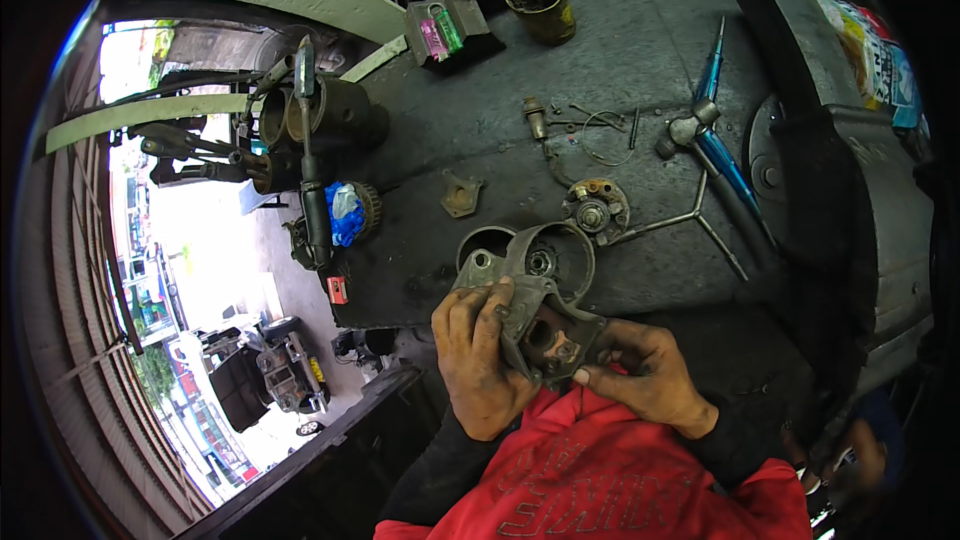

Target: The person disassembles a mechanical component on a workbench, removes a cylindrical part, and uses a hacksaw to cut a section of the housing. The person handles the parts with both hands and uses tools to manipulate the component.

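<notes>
1. From head view: seen at the near edge of a dark bench [450, 110], in front of a red shirt [610, 465], a grey metal casting [528, 316], tilted, held in both hands.
2. Gripped by left hand [476, 358]: fingers curled over the left side of the casting, near its top corner.
3. Gripped by right hand [655, 372]: thumb and bent fingers closed on the lower right edge.
4. Just beyond the casting: a round open shell [588, 265] with a bearing inside; cannot tell whether joined to it.
5. Farther along the bench: a round hub [597, 212], near a three-armed wrench [672, 222]; to the left, a flat plate [461, 196].
6. Lying at right: a blue-handled hammer [727, 168].
7. Standing at far side: a yellow tin [550, 26], dark inside.
</notes>
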`<state>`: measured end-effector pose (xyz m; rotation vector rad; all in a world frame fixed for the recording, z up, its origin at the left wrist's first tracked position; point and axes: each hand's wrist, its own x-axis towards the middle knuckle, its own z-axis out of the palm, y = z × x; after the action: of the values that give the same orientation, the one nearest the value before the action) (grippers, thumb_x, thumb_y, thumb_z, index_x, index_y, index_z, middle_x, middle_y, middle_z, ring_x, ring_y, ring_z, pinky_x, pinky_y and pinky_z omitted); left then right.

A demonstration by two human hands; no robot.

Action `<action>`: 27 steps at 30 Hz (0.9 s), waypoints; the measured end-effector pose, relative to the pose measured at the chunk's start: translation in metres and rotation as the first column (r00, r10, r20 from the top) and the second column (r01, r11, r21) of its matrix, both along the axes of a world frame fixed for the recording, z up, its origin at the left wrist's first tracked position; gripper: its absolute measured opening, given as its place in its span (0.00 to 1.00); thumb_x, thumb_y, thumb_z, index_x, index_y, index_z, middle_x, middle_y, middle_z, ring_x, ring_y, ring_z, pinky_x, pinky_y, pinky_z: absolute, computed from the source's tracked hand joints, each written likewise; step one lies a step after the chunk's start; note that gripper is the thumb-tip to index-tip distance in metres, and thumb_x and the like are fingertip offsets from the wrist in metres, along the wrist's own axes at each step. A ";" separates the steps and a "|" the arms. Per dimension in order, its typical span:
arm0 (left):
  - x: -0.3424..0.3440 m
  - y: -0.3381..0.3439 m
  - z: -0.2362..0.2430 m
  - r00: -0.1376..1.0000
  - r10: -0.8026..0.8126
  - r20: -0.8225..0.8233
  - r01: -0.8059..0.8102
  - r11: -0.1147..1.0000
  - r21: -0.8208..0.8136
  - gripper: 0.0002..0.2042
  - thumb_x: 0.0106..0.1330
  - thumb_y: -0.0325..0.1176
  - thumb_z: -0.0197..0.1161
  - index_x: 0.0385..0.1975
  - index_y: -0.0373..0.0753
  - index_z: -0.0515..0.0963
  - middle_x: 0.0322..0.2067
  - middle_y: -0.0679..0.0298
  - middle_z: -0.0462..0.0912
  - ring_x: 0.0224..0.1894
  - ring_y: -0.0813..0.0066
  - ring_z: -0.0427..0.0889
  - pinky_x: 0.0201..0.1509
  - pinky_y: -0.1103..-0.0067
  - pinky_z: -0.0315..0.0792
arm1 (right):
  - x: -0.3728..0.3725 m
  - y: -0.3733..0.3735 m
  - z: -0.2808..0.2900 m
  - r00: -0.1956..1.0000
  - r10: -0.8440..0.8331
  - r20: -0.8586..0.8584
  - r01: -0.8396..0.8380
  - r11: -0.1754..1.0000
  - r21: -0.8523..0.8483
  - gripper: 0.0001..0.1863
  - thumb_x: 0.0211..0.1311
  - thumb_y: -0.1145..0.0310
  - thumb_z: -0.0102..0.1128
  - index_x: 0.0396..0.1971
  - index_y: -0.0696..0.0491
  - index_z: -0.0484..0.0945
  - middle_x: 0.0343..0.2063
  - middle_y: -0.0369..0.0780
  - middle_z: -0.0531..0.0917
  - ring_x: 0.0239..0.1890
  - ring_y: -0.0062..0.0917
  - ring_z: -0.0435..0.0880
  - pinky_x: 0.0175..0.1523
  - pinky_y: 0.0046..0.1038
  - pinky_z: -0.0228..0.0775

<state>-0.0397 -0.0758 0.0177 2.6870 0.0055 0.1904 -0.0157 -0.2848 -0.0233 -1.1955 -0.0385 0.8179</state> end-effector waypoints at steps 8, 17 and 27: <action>-0.001 -0.002 -0.002 1.000 0.005 0.007 -0.005 1.000 0.025 0.34 0.47 0.32 0.70 0.61 0.36 0.78 0.52 0.51 0.77 0.57 0.44 0.73 0.63 0.57 0.69 | -0.002 0.000 -0.001 0.985 -0.053 0.161 0.054 0.999 -0.005 0.08 0.65 0.72 0.73 0.38 0.59 0.86 0.32 0.35 0.84 0.34 0.16 0.80 0.40 0.22 0.72; -0.002 0.000 -0.004 1.000 0.002 0.015 -0.002 1.000 0.020 0.35 0.46 0.34 0.72 0.61 0.37 0.78 0.52 0.52 0.77 0.58 0.45 0.73 0.63 0.57 0.70 | -0.004 -0.001 -0.001 0.997 -0.033 0.072 0.027 0.997 0.077 0.09 0.71 0.72 0.67 0.45 0.61 0.86 0.38 0.40 0.86 0.39 0.21 0.84 0.46 0.24 0.76; -0.002 0.000 -0.005 1.000 0.005 0.018 -0.005 1.000 0.016 0.36 0.46 0.37 0.75 0.61 0.37 0.78 0.53 0.52 0.77 0.58 0.46 0.73 0.63 0.57 0.70 | -0.006 0.002 -0.004 0.992 -0.075 0.097 0.070 0.996 0.051 0.10 0.69 0.70 0.70 0.44 0.60 0.86 0.36 0.39 0.85 0.38 0.20 0.83 0.44 0.23 0.75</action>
<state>-0.0418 -0.0760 0.0131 2.7011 0.0055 0.2170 -0.0221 -0.2830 -0.0272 -1.1853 -0.0946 0.6902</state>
